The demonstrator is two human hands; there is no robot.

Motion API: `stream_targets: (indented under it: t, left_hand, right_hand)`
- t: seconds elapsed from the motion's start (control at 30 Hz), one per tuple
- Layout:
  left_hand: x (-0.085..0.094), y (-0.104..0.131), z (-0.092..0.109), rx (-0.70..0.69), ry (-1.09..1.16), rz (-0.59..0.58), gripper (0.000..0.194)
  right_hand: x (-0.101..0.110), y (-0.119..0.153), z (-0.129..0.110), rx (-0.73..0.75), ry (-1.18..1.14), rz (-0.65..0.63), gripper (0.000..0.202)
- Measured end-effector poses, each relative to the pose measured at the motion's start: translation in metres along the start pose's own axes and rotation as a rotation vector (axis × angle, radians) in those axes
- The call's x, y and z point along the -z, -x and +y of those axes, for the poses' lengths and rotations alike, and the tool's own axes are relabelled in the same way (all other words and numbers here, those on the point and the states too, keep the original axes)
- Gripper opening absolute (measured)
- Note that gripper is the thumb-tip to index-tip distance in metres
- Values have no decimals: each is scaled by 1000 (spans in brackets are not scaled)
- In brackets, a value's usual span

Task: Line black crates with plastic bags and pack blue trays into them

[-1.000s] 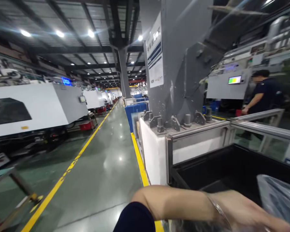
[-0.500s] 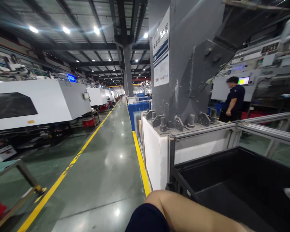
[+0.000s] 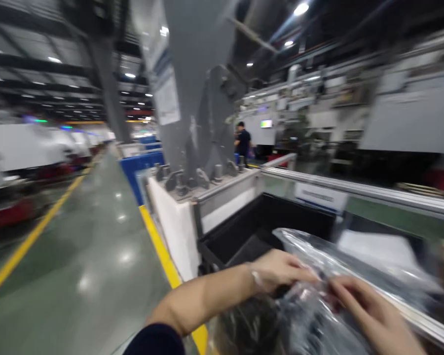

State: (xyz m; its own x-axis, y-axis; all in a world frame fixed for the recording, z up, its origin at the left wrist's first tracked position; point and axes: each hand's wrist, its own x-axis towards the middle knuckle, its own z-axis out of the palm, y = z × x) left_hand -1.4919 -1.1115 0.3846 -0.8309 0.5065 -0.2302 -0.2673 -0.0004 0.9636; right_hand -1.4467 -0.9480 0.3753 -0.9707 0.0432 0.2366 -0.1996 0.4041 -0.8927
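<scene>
Both hands meet at a clear plastic bag (image 3: 311,320) at the lower right. My left hand (image 3: 281,268) reaches in from the left, its fingers closed on the gathered plastic. Close to its fingertips, my right hand (image 3: 366,301) pinches the same bag. Dark contents, too blurred to identify, show through the plastic. Behind the hands is a black bin (image 3: 225,236), with part of the clear plastic lying across its near right side.
A metal rail (image 3: 355,187) with a white label runs behind the bin. The grey column (image 3: 200,98) stands on a white base (image 3: 173,236) left of it. A person (image 3: 243,142) in dark clothes stands farther back. Yellow lines edge the walkway (image 3: 107,246).
The view has swung right. Both hands and the plastic bag have come into view; earlier only my left arm showed, its hand out of frame.
</scene>
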Motion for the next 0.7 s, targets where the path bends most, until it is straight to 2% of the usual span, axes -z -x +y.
stream_targets:
  t: [0.1, 0.17, 0.3, 0.4, 0.47, 0.53, 0.63, 0.7]
  left_hand:
    - [15, 9, 11, -12, 98, -95, 45]
    - [18, 8, 11, 2, 129, -88, 46]
    - [14, 7, 4, 10, 130, -33, 46]
    - [15, 6, 2, 2, 97, 29, 51]
    - [17, 6, 1, -1, 65, 60, 54]
    - [20, 6, 1, 1, 38, 39, 55]
    - [27, 6, 1, -4, 44, -16, 53]
    - [35, 6, 3, -27, 75, 14, 53]
  right_hand:
    - [3, 5, -8, -125, -137, 11, 51]
    - [-4, 3, -11, -172, -184, 6, 48]
    - [-21, 4, -12, -124, -194, -82, 39]
    - [-27, 7, -10, -62, -180, -92, 40]
    - [-28, 8, -10, -21, -158, -73, 40]
    - [-28, 8, -9, -2, -159, -49, 41]
    - [-24, 7, -8, -48, -185, 19, 47]
    - [-18, 4, -5, -103, -204, 88, 52]
